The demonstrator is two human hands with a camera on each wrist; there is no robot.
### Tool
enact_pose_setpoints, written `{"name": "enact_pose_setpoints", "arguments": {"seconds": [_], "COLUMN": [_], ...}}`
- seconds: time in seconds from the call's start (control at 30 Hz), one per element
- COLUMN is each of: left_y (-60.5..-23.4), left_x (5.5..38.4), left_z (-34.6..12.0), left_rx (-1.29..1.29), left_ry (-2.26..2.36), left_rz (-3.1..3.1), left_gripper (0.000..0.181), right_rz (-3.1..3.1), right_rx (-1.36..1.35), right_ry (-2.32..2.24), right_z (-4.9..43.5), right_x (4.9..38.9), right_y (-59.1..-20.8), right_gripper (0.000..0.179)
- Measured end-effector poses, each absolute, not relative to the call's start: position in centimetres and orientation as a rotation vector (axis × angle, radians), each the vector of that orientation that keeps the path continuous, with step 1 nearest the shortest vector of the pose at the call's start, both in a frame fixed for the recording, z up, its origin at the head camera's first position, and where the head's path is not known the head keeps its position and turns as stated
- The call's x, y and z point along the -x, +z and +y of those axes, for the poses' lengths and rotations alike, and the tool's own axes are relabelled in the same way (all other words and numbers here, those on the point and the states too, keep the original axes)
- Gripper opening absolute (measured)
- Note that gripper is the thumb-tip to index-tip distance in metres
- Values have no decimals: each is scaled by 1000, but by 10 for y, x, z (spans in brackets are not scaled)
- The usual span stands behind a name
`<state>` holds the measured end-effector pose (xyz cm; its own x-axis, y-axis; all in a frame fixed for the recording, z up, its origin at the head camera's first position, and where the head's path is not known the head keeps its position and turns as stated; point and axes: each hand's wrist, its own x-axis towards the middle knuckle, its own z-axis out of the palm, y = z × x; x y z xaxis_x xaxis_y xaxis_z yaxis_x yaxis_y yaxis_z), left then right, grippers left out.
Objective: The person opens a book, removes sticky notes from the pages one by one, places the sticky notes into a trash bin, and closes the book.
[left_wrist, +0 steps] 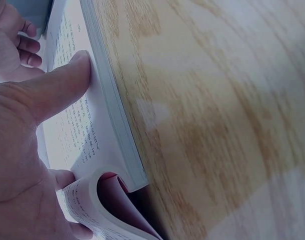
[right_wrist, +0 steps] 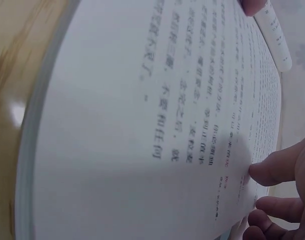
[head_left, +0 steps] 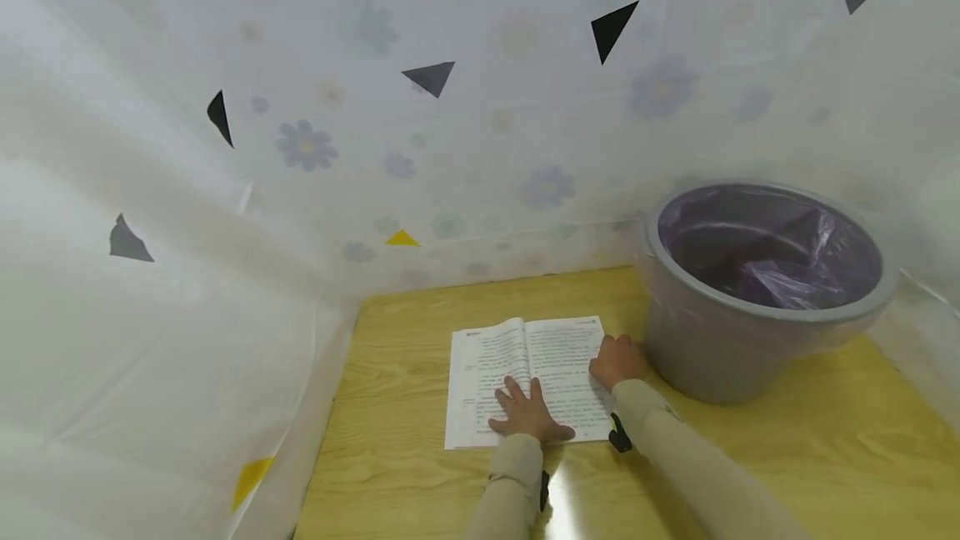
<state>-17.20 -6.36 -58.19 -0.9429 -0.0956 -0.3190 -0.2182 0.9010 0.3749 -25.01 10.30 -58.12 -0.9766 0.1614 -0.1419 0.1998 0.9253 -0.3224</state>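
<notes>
One hand, the left hand (head_left: 525,417), lies with fingers spread on the open book (head_left: 562,357), near its middle fold. The right hand (head_left: 618,362) pinches the book's right edge. The book is on a wooden table (head_left: 397,390), beside a big gray bin (head_left: 712,361) with a purple plastic bag (head_left: 795,286) inside.

Looks like smooth, matt paper in the book (head_left: 551,365) and wood grain in the table (head_left: 397,394), glossy enough to reflect glare. Appears to be smooth, dull plastic in the bucket (head_left: 712,348), with thin, shiny, crinkled film in its bag (head_left: 787,283). Suggests matt cloth in the sleeves (head_left: 690,457) and creased, glossy plastic in the sheeting (head_left: 187,340).
</notes>
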Motion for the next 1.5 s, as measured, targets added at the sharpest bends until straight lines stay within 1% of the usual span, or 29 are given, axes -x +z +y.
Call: {"name": "enact_pose_setpoints", "arguments": {"seconds": [0.23,0.6,0.8,0.97,1.07,1.13,1.2,1.23,1.3,1.4,1.43,1.47,1.5], "left_y": [-584,-577,-575,-571,-572,-574,-576,-576,-572,-556,-550,-543,-538], "left_x": [171,168,167,162,156,150,147,145,143,143,144,146,147], "left_z": [-60,-64,-66,-63,-61,-59,-58,-58,-61,-69,-71,-73,-75], "left_rx": [234,251,241,191,186,191,178,169,161,180,197,212,216], "left_ry": [623,592,565,548,507,489,493,511,609,871,969,1066,1154], "left_rz": [2790,2783,2812,2849,2874,2875,2873,2869,2842,2779,2746,2711,2690], "left_gripper": [113,112,109,106,105,106,105,104,96,76,69,65,65], "right_rz": [2988,2932,2959,3006,2947,2907,2890,2889,2851,2700,2639,2589,2549], "right_rx": [-302,-348,-301,-280,-281,-261,-240,-203,-108,26,50,62,69], "right_ry": [-466,-514,-585,-725,-872,-961,-1049,-1079,-1141,-1249,-1291,-1321,-1349], "right_z": [101,98,100,109,113,115,116,116,113,104,99,95,89], "right_x": [249,264,269,264,258,251,242,237,226,206,199,193,187], "right_y": [-581,-590,-591,-589,-583,-577,-570,-567,-560,-552,-550,-547,-544], "right_gripper": [36,36,32,31,40,43,39,35,30,37,42,48,54]}}
